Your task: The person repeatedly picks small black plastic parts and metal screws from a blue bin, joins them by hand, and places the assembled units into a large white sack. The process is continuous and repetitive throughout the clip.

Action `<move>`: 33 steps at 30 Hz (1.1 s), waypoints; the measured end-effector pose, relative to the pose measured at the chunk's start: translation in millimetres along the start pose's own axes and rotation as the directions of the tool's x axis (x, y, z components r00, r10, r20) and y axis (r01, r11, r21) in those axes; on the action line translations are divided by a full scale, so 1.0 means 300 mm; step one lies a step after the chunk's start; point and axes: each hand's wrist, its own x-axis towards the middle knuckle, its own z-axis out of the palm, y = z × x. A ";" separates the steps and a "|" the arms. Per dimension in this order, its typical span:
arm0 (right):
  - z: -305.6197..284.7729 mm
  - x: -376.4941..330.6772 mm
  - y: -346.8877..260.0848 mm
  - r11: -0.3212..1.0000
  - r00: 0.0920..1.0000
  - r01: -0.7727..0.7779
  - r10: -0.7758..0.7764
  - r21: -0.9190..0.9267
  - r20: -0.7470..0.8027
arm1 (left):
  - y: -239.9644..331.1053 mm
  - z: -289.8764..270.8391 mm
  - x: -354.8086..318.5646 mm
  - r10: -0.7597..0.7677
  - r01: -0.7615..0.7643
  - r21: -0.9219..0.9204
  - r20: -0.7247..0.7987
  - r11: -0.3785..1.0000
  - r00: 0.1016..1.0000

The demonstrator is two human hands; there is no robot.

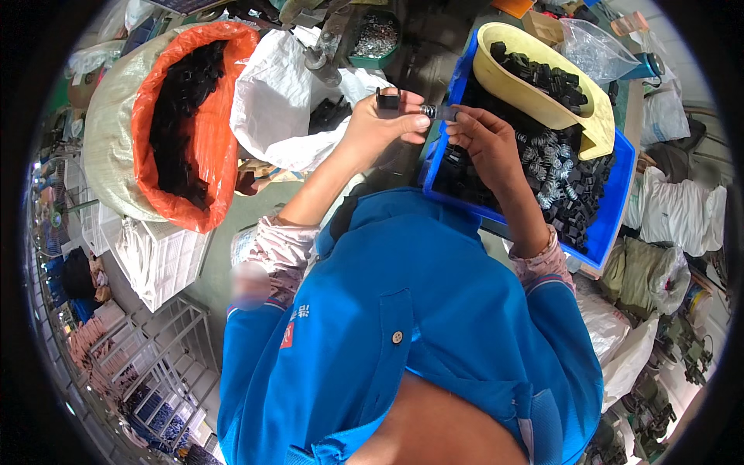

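My left hand is closed around a black plastic part with a square-edged end that sticks up past the fingers. Between my two hands runs a small metal coil spring, its left end at my left thumb tip. A dark cylindrical piece meets the spring's right end, pinched by the fingertips of my right hand. Whether spring and cylinder are joined, I cannot tell. Below my right hand stands a blue tray of black parts, with a heap of loose springs in it.
A yellow scoop-shaped bin of black parts rests over the blue tray. To the left stands a large sack with an orange liner, holding black parts. Beside it lies a white sack. A green box of small metal pieces sits farther off.
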 end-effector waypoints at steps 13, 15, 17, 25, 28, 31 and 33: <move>-0.041 0.036 -0.140 0.999 0.992 0.025 -0.027 0.024 0.125 | 0.003 -0.046 -0.084 -0.235 0.237 0.009 0.179 0.971 0.955; -0.044 0.039 -0.139 1.000 0.992 0.018 -0.018 -0.002 0.122 | 0.008 -0.046 -0.092 -0.297 0.377 -0.317 0.273 0.870 0.915; -0.044 0.043 -0.131 1.000 0.991 -0.006 0.005 0.004 0.134 | 0.018 -0.049 -0.085 -0.289 0.338 -0.248 0.216 0.908 0.933; -0.025 0.049 -0.128 1.000 0.992 -0.005 0.006 -0.010 0.127 | 0.022 0.007 -0.112 -0.237 0.231 0.059 0.138 0.971 0.962; -0.021 0.060 -0.130 0.999 0.990 0.004 0.003 -0.043 0.142 | 0.017 -0.003 -0.110 -0.225 0.236 -0.021 0.221 0.972 0.949; -0.012 0.062 -0.139 0.992 0.991 0.002 0.015 -0.126 0.130 | 0.015 -0.006 -0.105 -0.222 0.219 0.040 0.247 0.975 0.943; 0.004 0.057 -0.149 0.980 0.994 0.008 0.013 -0.196 0.105 | 0.011 -0.010 -0.101 -0.230 0.229 0.036 0.280 0.973 0.932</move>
